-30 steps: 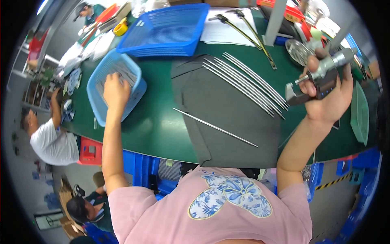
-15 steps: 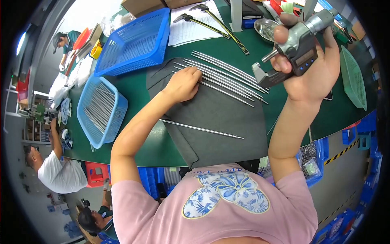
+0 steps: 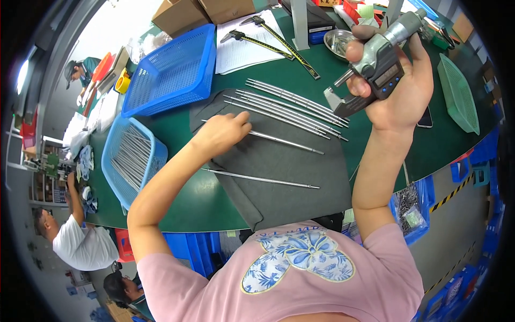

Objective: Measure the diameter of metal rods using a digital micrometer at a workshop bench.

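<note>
- The left hand [image 3: 225, 132] has its fingers closed on one thin silver metal rod [image 3: 287, 143], over the dark grey cloth [image 3: 306, 201] on the green desk [image 3: 185, 201].
- The right hand [image 3: 405, 107], palm upward, grips a grey-and-black digital micrometer [image 3: 382, 75].
- Another silver rod [image 3: 268, 180] lies nearer to the body; a group of rods [image 3: 295, 117] lies farther.

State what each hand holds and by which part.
The left hand holds a metal rod near its left end. The right hand holds a micrometer by its frame and display housing.
</note>
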Demonstrator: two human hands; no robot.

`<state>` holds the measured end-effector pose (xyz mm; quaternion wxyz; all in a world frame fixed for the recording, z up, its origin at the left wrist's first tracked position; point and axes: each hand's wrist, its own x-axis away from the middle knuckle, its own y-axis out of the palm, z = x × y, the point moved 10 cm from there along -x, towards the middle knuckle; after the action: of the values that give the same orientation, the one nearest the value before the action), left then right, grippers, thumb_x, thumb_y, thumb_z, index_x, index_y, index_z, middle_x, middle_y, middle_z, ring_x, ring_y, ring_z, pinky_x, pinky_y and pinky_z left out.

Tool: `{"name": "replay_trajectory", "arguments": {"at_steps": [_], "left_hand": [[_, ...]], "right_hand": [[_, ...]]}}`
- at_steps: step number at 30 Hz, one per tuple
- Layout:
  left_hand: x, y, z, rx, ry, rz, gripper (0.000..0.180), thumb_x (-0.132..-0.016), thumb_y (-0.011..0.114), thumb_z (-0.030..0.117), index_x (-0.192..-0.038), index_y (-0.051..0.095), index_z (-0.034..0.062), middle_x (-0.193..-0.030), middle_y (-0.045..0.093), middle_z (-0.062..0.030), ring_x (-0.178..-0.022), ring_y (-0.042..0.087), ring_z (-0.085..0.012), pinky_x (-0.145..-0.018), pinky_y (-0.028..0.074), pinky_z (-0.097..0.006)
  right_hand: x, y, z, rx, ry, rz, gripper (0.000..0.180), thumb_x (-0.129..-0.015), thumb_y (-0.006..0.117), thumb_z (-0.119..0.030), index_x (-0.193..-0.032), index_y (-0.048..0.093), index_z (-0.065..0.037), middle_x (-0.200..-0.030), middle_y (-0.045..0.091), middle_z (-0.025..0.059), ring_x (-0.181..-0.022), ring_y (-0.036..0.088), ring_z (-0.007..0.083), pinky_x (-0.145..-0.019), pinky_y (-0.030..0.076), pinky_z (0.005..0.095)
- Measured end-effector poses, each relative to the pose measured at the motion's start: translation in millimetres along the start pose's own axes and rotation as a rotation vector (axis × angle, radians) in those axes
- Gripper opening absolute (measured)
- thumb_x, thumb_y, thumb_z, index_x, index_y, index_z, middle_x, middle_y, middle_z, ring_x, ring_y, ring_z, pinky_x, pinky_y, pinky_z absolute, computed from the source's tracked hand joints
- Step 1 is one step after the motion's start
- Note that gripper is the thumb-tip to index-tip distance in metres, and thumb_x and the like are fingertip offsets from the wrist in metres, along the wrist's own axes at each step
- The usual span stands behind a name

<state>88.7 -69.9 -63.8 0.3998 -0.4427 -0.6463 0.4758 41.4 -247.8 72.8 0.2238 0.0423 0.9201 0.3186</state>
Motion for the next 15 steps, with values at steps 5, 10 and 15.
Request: {"name": "replay_trajectory", "arguments": {"at_steps": [5, 10, 15], "left_hand": [[48, -85, -39, 0.35, -0.262, 0.561, 0.018, -0.067, 0.052, -0.006, -0.084, 0.05, 0.0016, -0.089, 0.052, -0.0088, -0.075, 0.057, -0.0216, -0.062, 0.047, -0.029], [77, -99, -60, 1.666, -0.179, 1.296, 0.01, -0.085, 0.042, 0.005, -0.094, 0.041, 0.003, -0.087, 0.047, -0.0088, -0.075, 0.055, -0.0174, -0.07, 0.051, -0.034], [57, -117, -32, 2.153, 0.204, 1.477, 0.011, -0.086, 0.04, 0.009, -0.096, 0.041, 0.0043, -0.087, 0.044, -0.0069, -0.08, 0.053, -0.0182, -0.072, 0.052, -0.037]], "right_hand": [[5, -31, -29, 0.116, -0.126, 0.191, 0.059, -0.084, 0.025, -0.042, -0.099, 0.047, 0.011, -0.073, 0.057, 0.0168, -0.041, 0.041, 0.017, -0.042, 0.036, 0.0253], [1, -17, -4, 0.032, -0.059, 0.197, 0.061, -0.083, 0.026, -0.046, -0.091, 0.05, 0.01, -0.071, 0.057, 0.0192, -0.042, 0.046, 0.0176, -0.037, 0.038, 0.0238], [11, 25, 42, -0.167, 0.227, 0.011, 0.067, -0.082, 0.025, -0.05, -0.086, 0.053, 0.011, -0.064, 0.057, 0.019, -0.037, 0.047, 0.0159, -0.034, 0.039, 0.0215]]}}
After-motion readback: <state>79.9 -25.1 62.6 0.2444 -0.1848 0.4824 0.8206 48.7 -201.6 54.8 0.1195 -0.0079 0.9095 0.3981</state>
